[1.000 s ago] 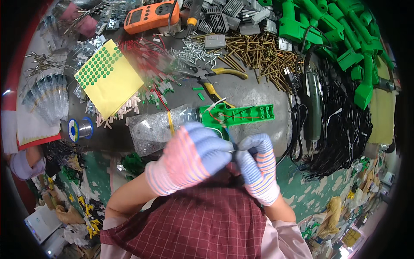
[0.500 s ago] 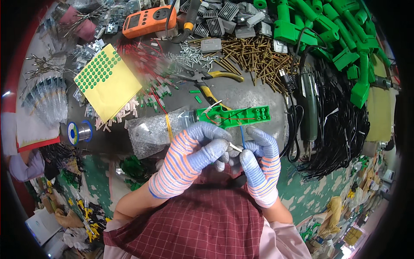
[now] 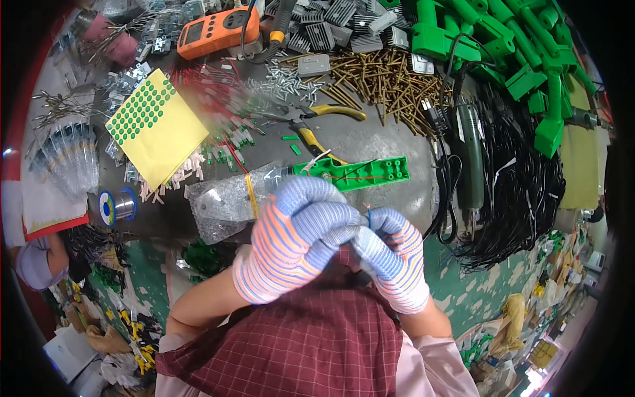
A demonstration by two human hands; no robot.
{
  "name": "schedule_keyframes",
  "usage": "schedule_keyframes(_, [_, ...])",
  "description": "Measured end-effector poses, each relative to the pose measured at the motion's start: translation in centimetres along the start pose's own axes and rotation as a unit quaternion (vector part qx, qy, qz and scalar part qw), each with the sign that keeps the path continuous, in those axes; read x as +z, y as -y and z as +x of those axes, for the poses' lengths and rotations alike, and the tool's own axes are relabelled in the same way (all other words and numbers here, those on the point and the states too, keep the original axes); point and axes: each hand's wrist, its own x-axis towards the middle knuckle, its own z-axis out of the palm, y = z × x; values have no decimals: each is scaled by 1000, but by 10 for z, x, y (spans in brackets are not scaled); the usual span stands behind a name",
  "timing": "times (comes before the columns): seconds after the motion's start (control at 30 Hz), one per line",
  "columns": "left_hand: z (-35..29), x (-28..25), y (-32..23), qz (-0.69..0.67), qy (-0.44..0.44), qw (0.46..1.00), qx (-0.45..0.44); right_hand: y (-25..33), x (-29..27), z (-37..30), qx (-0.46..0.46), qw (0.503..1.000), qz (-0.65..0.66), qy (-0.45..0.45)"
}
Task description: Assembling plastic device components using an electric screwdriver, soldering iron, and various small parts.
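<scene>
My left hand [image 3: 301,231], in a striped knit glove, is closed, its fingertips pressed against those of my right hand [image 3: 391,255]. The right hand, gloved alike, pinches a short blue wire [image 3: 369,217], whose end stands up between its fingers. Whatever lies between the left fingertips is hidden by the gloves. Just beyond my hands a green plastic housing [image 3: 397,171] lies with its hollow side up, red and black wires inside it. Its left end rests by a clear plastic bag [image 3: 221,204] with a yellow band.
Pliers [image 3: 334,111], brass-coloured screws [image 3: 397,89] and an orange multimeter [image 3: 215,32] lie farther back. At right are an electric screwdriver [image 3: 471,159], black cables [image 3: 512,198] and green housings [image 3: 522,46]. A solder spool [image 3: 119,206] and yellow sticker sheet [image 3: 169,142] lie left. Another person's arm [image 3: 43,261] shows far left.
My hands have come together and the left has turned over, covering the small white tube that showed between them. The blue wire's end now sits closer in the right fingers.
</scene>
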Motion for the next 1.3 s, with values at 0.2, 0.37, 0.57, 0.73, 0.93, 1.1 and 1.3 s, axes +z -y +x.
schedule_keyframes(0.2, [7, -33, 31, 121, -85, 989, -20, -24, 1, 4, -160, 976, -103, -110])
schedule_keyframes(0.37, [-8, -10, -11, -246, 62, 926, -278, -12, 10, 6, -198, 960, -185, -70])
schedule_keyframes(0.57, [-16, -1, 1, -407, -83, 871, -261, -16, 4, 2, -218, 940, -246, -92])
schedule_keyframes(0.73, [-27, -15, 27, -297, -180, 921, -178, -14, 7, 22, -190, 877, -436, -72])
schedule_keyframes(0.93, [-46, 6, 36, -244, -140, 945, -168, -16, 16, 35, -213, 783, -585, -6])
schedule_keyframes(1.1, [-26, 2, 33, 20, -16, 999, -36, -11, 10, 24, -235, 830, -504, -52])
schedule_keyframes(1.3, [-21, 7, 41, 168, 30, 984, 52, -20, 12, 20, -265, 858, -427, -107])
